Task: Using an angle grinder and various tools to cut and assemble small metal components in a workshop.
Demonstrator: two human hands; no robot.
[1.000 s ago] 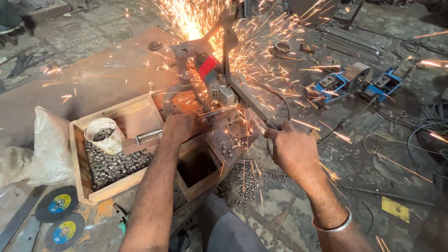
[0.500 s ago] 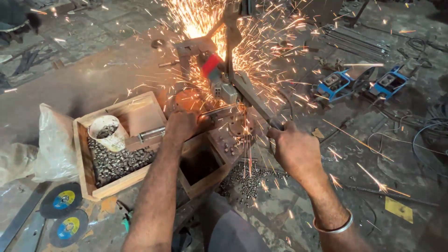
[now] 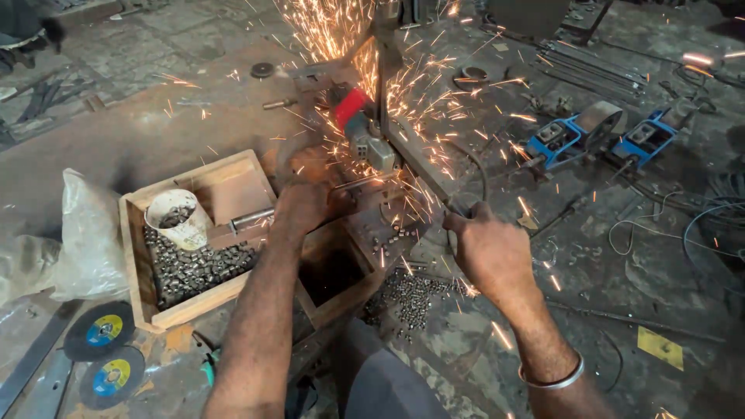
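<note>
Wooden box: a shallow wooden box [image 3: 203,233] is seen on the workshop floor; all other places are given relative to it.
Box contents: its near half is filled with small cut metal pieces [image 3: 190,268], and a white cup [image 3: 177,219] holding more of them is stood in its left part.
Open compartment: a dark square compartment [image 3: 330,271] is set just right of the box; what is in it cannot be told.
Loose pieces: a heap of cut pieces [image 3: 411,291] is spread on the floor right of the box, past the compartment.
Cut-off machine: a cutting machine with a red and grey body [image 3: 358,128] is placed behind and right of the box, with sparks [image 3: 388,85] thrown around it.
Metal rod: a thin rod [image 3: 252,219] is laid across the box's right edge towards the machine.
Left hand: the left hand [image 3: 301,203] is pressed palm down at the box's right edge, fingers curled together over the rod.
Right hand: the right hand [image 3: 485,248] is held farther right, fingers clamped around the machine's long lever handle [image 3: 423,167].
Discs: two cutting discs [image 3: 105,353] are laid in front of the box.
</note>
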